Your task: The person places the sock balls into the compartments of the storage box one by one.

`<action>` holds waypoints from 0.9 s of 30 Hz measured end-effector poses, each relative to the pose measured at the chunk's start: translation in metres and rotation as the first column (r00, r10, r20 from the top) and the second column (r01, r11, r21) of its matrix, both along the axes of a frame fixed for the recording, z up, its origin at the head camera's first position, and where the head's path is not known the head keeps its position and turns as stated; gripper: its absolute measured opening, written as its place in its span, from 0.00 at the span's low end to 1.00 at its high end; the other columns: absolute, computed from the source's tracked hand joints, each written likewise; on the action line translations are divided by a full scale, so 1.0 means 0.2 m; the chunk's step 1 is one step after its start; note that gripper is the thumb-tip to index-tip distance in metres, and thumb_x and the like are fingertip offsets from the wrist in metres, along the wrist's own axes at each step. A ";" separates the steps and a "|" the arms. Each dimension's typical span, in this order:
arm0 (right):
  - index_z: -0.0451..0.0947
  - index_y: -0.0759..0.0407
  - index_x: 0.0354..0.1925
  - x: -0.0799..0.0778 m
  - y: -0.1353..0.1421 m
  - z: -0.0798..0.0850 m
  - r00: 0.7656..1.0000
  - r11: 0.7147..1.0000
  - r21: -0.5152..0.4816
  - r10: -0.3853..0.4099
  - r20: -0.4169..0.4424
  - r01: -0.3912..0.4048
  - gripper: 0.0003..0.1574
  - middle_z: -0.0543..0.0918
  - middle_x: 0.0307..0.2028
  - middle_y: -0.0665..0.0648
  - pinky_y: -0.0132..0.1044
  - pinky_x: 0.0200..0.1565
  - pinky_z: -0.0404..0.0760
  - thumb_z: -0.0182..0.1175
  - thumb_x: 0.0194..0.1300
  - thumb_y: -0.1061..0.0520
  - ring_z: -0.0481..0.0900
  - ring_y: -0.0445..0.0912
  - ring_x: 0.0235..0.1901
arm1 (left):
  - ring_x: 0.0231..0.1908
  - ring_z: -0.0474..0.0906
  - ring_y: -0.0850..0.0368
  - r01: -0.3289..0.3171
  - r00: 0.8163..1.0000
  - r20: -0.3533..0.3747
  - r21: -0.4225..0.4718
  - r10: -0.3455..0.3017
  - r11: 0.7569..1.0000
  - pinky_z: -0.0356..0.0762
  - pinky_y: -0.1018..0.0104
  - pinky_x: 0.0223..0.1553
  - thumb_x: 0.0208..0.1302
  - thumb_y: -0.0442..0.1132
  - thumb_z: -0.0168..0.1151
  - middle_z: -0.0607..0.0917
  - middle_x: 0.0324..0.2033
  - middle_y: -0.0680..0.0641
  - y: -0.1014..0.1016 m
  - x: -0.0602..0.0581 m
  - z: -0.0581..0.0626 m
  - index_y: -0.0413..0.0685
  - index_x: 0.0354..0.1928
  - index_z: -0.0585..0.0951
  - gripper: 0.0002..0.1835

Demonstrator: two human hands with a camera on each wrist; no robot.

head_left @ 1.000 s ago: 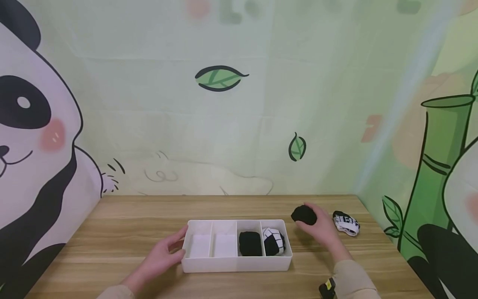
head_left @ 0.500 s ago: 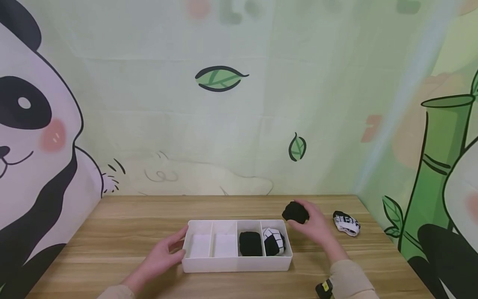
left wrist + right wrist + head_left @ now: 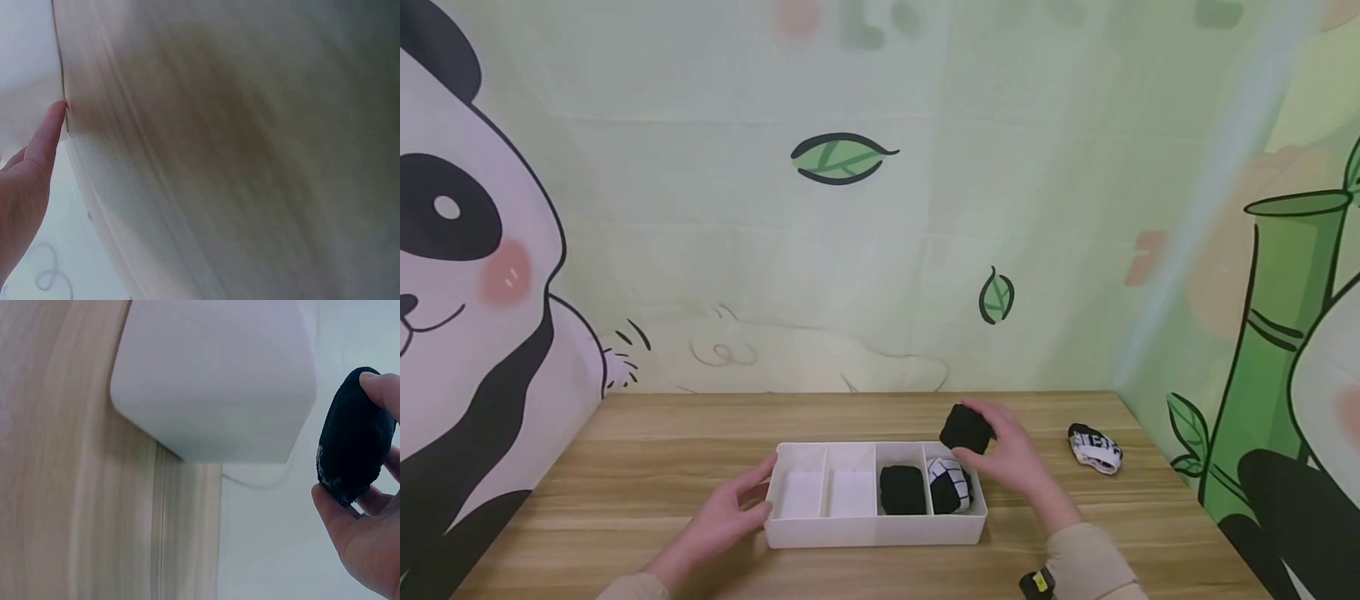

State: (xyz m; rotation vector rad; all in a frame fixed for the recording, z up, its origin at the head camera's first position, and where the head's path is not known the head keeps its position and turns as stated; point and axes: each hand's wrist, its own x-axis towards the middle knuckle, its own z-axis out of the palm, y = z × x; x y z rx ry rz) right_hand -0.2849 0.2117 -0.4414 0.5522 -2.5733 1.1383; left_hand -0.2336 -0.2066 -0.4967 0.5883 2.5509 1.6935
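Observation:
A white box [image 3: 880, 531] with compartments in a row stands on the wooden table. My left hand [image 3: 724, 508] touches its left end with fingers extended; in the left wrist view one straight finger [image 3: 47, 134] meets the box wall. My right hand [image 3: 1006, 450] grips a rolled black sock [image 3: 964, 428] above the box's back right edge. The right wrist view shows this sock [image 3: 356, 434] between thumb and fingers, apart from the box. Another rolled black sock [image 3: 902, 490] sits in the third compartment from the left, and a black-and-white checked one [image 3: 950, 485] fills the rightmost.
A black-and-white sock roll with lettering [image 3: 1096, 448] lies on the table [image 3: 700, 433] to the right of the box. The two left compartments hold nothing. Behind the table rises a printed cloth backdrop [image 3: 880, 275].
My right hand has carried the rolled black sock leftward, from right of the box to above its back right edge. The left hand and the box have stayed in place.

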 end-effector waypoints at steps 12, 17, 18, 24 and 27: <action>0.72 0.57 0.64 0.03 -0.11 0.00 0.987 0.994 0.028 0.111 -0.114 -0.109 0.43 0.75 0.59 0.61 0.55 0.54 0.77 0.76 0.51 0.57 0.74 0.56 0.55 | 0.61 0.70 0.31 -0.001 1.000 0.003 -0.009 0.001 1.000 0.71 0.45 0.59 0.66 0.30 0.60 0.65 0.67 0.27 0.00 0.00 0.01 0.32 0.73 0.58 0.36; 0.74 0.60 0.63 0.04 -0.16 -0.01 0.973 0.987 0.069 0.158 -0.168 -0.148 0.43 0.76 0.57 0.60 0.56 0.55 0.75 0.77 0.48 0.56 0.73 0.56 0.56 | 0.61 0.71 0.32 -0.015 1.000 -0.001 -0.019 0.015 1.000 0.70 0.44 0.59 0.65 0.30 0.61 0.66 0.67 0.27 0.00 0.00 0.01 0.32 0.73 0.59 0.36; 0.74 0.60 0.63 0.04 -0.17 -0.01 0.971 0.985 0.073 0.168 -0.169 -0.157 0.43 0.76 0.57 0.60 0.56 0.55 0.75 0.77 0.48 0.56 0.73 0.56 0.56 | 0.61 0.71 0.32 -0.016 1.000 -0.001 -0.020 0.016 1.000 0.69 0.44 0.60 0.65 0.30 0.61 0.66 0.67 0.27 0.00 0.00 0.01 0.32 0.73 0.59 0.36; 0.73 0.57 0.64 0.06 -0.22 -0.01 0.973 0.979 0.079 0.195 -0.123 -0.186 0.42 0.74 0.60 0.59 0.55 0.58 0.74 0.76 0.51 0.55 0.71 0.55 0.59 | 0.61 0.71 0.32 -0.011 1.000 0.008 -0.010 0.011 1.000 0.70 0.44 0.59 0.65 0.31 0.60 0.66 0.67 0.27 0.00 0.00 0.01 0.33 0.73 0.59 0.36; 0.73 0.55 0.64 0.07 -0.26 -0.01 0.972 0.976 0.088 0.209 -0.103 -0.201 0.42 0.73 0.61 0.58 0.55 0.59 0.73 0.76 0.52 0.54 0.71 0.55 0.60 | 0.61 0.71 0.32 -0.009 1.000 0.004 -0.006 0.009 1.000 0.70 0.44 0.60 0.65 0.30 0.60 0.66 0.67 0.27 0.00 0.00 0.01 0.33 0.73 0.59 0.36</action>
